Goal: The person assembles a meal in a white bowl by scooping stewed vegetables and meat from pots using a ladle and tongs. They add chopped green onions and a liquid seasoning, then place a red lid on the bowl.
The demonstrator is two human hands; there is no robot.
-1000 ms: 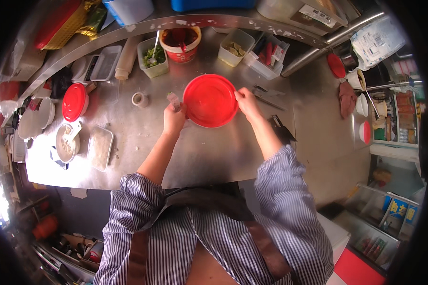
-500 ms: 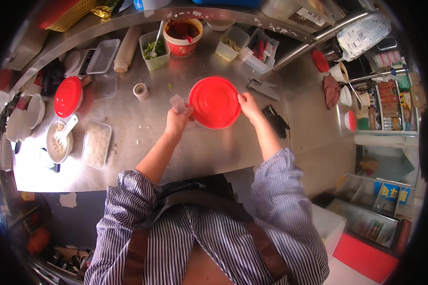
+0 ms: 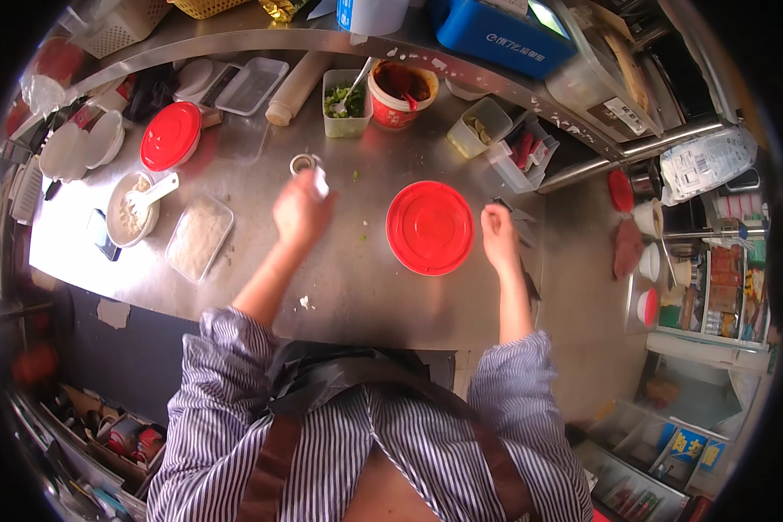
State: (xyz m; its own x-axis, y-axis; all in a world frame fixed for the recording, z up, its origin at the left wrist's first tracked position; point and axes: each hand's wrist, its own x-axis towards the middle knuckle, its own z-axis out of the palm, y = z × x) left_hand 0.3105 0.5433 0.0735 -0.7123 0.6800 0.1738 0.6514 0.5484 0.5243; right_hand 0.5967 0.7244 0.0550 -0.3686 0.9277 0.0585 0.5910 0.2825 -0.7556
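Observation:
A round tub or bowl with a red lid [image 3: 431, 228] rests on the steel worktop, apart from both hands. My left hand [image 3: 300, 213] is off to its left, fingers closed on a small piece of crumpled clear plastic [image 3: 320, 182]. Just beyond those fingers stands a small tape roll [image 3: 304, 163], partly covered by the hand. To the right of the lid is my right hand [image 3: 499, 237], its fingers curled together with nothing visible in them. A dark object behind the right hand is mostly hidden.
Left are a red-lidded bowl [image 3: 170, 137], a white bowl with a scoop [image 3: 133, 209] and a clear container of pale food [image 3: 200, 237]. Along the back stand a tub of greens [image 3: 346, 104], a dark sauce bucket [image 3: 401, 94] and a container of cut limes [image 3: 479, 127]. A steel shelf [image 3: 235, 33] overhangs them.
Both hands have let go of the red-lidded tub. My left hand has moved left toward the tape roll, still with the plastic; my right has drawn away rightward. The view has shifted.

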